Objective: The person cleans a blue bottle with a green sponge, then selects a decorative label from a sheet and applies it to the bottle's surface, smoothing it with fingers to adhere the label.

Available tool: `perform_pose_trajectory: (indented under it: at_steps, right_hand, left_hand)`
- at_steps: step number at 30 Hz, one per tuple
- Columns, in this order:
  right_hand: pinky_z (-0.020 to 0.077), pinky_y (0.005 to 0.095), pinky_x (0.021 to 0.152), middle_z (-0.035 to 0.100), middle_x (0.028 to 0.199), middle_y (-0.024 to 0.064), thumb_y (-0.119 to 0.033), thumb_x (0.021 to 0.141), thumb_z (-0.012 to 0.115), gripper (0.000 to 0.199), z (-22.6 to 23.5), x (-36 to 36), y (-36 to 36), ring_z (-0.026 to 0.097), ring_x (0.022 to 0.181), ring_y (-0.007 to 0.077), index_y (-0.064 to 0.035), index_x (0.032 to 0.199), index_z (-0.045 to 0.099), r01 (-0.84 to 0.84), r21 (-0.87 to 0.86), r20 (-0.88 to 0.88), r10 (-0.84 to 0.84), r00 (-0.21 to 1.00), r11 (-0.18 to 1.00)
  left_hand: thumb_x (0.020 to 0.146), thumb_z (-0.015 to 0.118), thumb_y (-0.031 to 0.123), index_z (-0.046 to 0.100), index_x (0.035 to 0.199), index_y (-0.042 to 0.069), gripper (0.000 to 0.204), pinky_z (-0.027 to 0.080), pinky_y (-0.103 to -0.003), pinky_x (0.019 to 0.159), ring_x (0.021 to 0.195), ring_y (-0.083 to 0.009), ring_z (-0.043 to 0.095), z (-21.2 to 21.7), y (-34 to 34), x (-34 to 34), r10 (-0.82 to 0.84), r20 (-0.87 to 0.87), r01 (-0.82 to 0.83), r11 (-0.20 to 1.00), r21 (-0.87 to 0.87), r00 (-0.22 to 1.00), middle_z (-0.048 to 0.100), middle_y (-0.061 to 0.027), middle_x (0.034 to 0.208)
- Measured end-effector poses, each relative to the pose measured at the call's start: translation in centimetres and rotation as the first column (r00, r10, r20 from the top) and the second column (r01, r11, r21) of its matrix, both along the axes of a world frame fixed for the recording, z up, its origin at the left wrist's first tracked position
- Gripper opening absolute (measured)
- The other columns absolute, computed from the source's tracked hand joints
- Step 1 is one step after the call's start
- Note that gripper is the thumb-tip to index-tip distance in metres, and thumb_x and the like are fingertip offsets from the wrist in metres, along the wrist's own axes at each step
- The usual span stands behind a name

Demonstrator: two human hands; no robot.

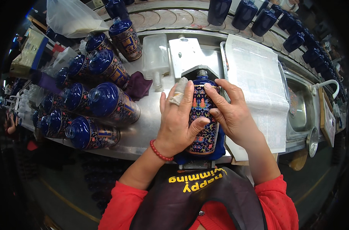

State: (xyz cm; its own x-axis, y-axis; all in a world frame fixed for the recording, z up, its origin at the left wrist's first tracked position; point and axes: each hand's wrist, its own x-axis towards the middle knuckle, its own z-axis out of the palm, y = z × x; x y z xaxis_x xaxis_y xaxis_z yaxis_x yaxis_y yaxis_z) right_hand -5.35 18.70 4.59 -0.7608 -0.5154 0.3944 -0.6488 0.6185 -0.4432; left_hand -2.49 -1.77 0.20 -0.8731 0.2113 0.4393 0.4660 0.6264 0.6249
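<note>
The dark blue bottle with floral decoration (202, 134) has its long axis running straight away from the person, glass neck pointing outward beyond the fingertips and base toward the body. Its patterned face is turned up; whether it lies flat or is tilted back cannot be told. A blue cloth (220, 147) shows around its base, nearer the body than the hands.

The work surface is a metal bench (145, 128). To the left of the left hand (176, 120) stand several decorated blue bottles (113, 101), with a maroon cloth (139, 85) between them and the hand. Beyond the hands are a clear empty bottle (155, 55) and a white fixture (185, 53); farther out runs a conveyor (159, 19) carrying plain blue bottles. Just right of the right hand (235, 117) are pale printed sheets (255, 76), and past them a metal sink (303, 115) with a white faucet (330, 82).

The decorated bottle lies between the hands, touched by both. The left fingers, one wrapped in an off-white covering (179, 92), extend along its left side, thumb across the front; the right fingertips rest on its right shoulder. Neither hand is closed around it.
</note>
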Motion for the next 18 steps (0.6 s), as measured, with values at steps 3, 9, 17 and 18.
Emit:
perform_pose_trajectory:
  at_steps: [3,9,17,18]
  right_hand:
    - [0.0415,0.0472,0.111,0.046,0.147,0.0209,-0.024,0.099,0.064,0.050,0.07,-0.01,0.01,0.047,0.132,0.0400,-0.0144,0.147,0.055,0.002,0.024,0.048,-0.003,0.999,1.000]
    - [0.0414,0.0477,0.111,0.046,0.147,0.0216,-0.025,0.099,0.065,0.051,0.21,0.16,0.03,0.047,0.132,0.0407,-0.0136,0.147,0.056,0.011,0.044,0.053,-0.014,0.999,0.999]
    - [0.0456,0.0474,0.104,0.048,0.140,0.0222,-0.014,0.087,0.074,0.056,0.38,0.25,-0.43,0.049,0.123,0.0413,-0.0108,0.141,0.060,0.006,0.017,-0.016,-0.005,1.000,1.000]
    - [0.0454,0.0476,0.105,0.048,0.140,0.0224,-0.014,0.087,0.074,0.056,0.37,0.25,-0.48,0.049,0.123,0.0414,-0.0107,0.141,0.060,0.009,0.021,-0.017,-0.008,1.000,1.000]
  left_hand:
    - [0.095,0.048,0.070,0.032,0.156,-0.005,0.098,0.018,-0.067,0.114,0.138,-0.0466,0.040,0.06,0.07,-0.16,-0.009,-0.011,0.009,1.000,0.009,1.000,0.048,-0.0271,0.146]
    - [0.095,0.048,0.070,0.026,0.158,-0.005,0.101,0.016,-0.067,0.115,0.139,-0.0466,0.040,0.03,-0.04,-0.09,-0.062,0.024,0.061,0.997,0.057,0.998,0.044,-0.0289,0.150]
    - [0.094,0.046,0.072,0.021,0.160,-0.005,0.104,0.011,-0.067,0.117,0.143,-0.0454,0.037,-0.22,-0.07,-0.03,-0.118,0.032,0.116,0.992,0.049,0.992,0.038,-0.0294,0.155]
    - [0.094,0.046,0.072,0.020,0.160,-0.005,0.105,0.011,-0.067,0.117,0.143,-0.0456,0.036,-0.26,-0.03,-0.07,-0.119,0.034,0.117,0.992,0.050,0.992,0.038,-0.0296,0.155]
